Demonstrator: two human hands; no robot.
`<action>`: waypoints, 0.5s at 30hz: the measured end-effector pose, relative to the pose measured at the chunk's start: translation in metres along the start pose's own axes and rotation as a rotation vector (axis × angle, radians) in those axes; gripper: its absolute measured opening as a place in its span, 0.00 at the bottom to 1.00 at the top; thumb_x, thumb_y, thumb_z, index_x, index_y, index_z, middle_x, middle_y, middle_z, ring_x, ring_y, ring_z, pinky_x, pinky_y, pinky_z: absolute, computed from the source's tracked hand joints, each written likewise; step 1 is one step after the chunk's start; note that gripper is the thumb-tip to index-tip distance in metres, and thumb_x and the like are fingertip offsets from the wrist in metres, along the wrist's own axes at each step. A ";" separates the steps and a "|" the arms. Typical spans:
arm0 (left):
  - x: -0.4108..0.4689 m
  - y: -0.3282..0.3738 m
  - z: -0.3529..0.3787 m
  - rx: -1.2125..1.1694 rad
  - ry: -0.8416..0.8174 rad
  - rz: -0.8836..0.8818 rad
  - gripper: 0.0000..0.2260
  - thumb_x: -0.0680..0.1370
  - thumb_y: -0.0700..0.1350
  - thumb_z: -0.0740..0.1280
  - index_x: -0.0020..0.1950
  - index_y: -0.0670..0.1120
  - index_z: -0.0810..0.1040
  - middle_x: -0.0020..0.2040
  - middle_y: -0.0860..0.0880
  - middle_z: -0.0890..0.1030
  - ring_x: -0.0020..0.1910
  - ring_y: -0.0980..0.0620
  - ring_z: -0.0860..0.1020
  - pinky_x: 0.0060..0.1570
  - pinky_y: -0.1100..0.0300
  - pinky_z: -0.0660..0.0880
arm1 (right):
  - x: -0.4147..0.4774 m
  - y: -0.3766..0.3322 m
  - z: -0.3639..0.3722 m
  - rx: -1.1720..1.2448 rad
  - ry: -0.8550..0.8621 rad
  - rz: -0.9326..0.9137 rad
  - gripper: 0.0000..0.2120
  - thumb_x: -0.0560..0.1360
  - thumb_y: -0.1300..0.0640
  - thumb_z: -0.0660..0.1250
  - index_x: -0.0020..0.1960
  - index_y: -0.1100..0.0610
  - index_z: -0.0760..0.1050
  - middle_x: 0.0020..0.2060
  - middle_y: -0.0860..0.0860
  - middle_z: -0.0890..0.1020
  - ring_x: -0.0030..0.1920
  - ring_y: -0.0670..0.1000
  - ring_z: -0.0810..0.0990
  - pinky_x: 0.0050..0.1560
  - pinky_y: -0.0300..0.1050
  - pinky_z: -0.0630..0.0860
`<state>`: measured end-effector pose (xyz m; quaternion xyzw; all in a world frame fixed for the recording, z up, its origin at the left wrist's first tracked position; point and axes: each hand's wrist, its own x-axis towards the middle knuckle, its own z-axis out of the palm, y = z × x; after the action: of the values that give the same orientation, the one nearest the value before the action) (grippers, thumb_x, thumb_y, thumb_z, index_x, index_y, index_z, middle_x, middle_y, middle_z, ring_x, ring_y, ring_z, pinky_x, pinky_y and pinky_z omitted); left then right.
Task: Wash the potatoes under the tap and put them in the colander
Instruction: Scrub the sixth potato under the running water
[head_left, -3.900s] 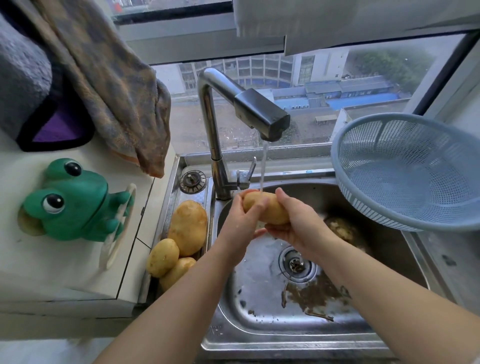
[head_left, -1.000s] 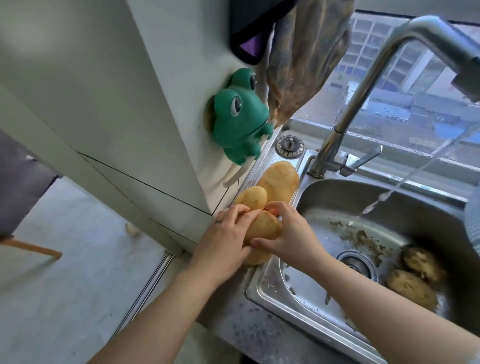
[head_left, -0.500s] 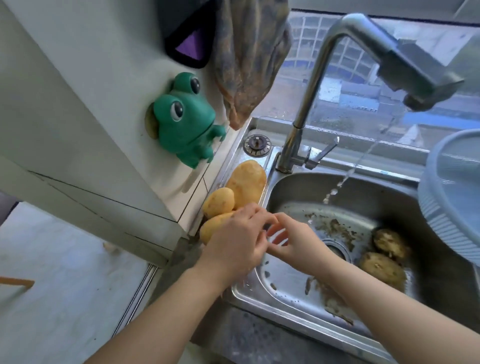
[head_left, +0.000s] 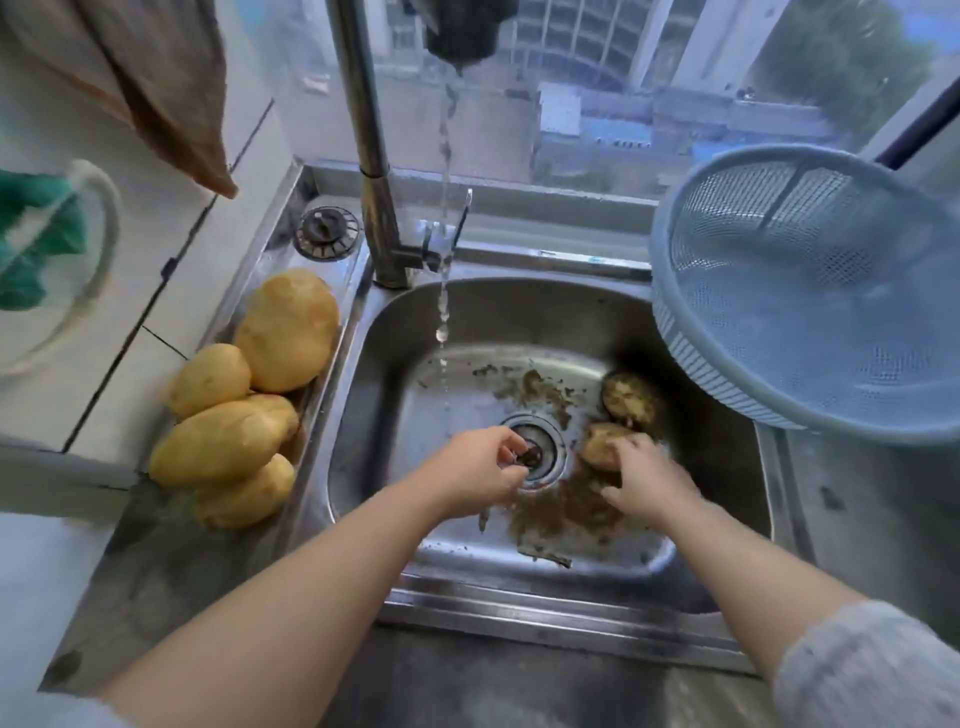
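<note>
Several washed yellow potatoes (head_left: 223, 441) lie piled on the sink's left ledge. Two muddy potatoes sit in the steel sink (head_left: 467, 322) to the right of the drain. My right hand (head_left: 644, 478) curls its fingers over the nearer muddy potato (head_left: 597, 447); the farther one (head_left: 631, 400) lies untouched just behind it. My left hand (head_left: 478, 467) hovers over the drain (head_left: 545, 441) with loosely curled fingers and holds nothing I can see. The blue colander (head_left: 675, 332) stands empty and tilted on the right rim. Water runs from the tap (head_left: 369, 156).
Mud and peel scraps cover the sink floor around the drain. A round strainer plug (head_left: 327, 234) sits on the back left ledge. A brown cloth (head_left: 171, 93) hangs at upper left, with a green frog holder (head_left: 36, 239) on the tiled wall.
I laid the washed potato on the left pile. Both hands then moved right into the sink, and my right hand closed on a muddy potato. The view swung back over the sink.
</note>
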<state>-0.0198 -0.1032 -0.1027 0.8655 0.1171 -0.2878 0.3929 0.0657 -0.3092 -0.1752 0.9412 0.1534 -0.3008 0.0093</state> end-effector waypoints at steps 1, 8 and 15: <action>0.004 0.002 0.002 -0.016 0.003 -0.019 0.16 0.81 0.48 0.63 0.69 0.49 0.72 0.62 0.49 0.77 0.56 0.52 0.77 0.51 0.64 0.70 | 0.007 0.004 0.000 -0.045 0.027 -0.030 0.31 0.74 0.48 0.69 0.73 0.55 0.62 0.72 0.54 0.64 0.70 0.57 0.65 0.67 0.50 0.67; 0.027 0.017 0.014 -0.021 0.023 -0.102 0.16 0.81 0.49 0.63 0.69 0.49 0.71 0.62 0.50 0.78 0.51 0.56 0.74 0.49 0.65 0.67 | 0.049 0.009 0.007 -0.546 0.119 -0.298 0.33 0.77 0.51 0.63 0.76 0.59 0.53 0.73 0.55 0.64 0.74 0.57 0.57 0.71 0.52 0.57; 0.033 0.019 0.025 -0.110 0.072 -0.141 0.16 0.81 0.49 0.63 0.69 0.50 0.71 0.62 0.52 0.77 0.53 0.57 0.73 0.48 0.66 0.68 | 0.050 0.005 0.022 -0.559 0.190 -0.408 0.23 0.75 0.59 0.65 0.68 0.59 0.65 0.64 0.57 0.71 0.60 0.57 0.74 0.61 0.50 0.64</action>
<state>0.0043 -0.1354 -0.1238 0.8420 0.2074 -0.2768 0.4140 0.0931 -0.3025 -0.2222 0.8759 0.4149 -0.1541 0.1919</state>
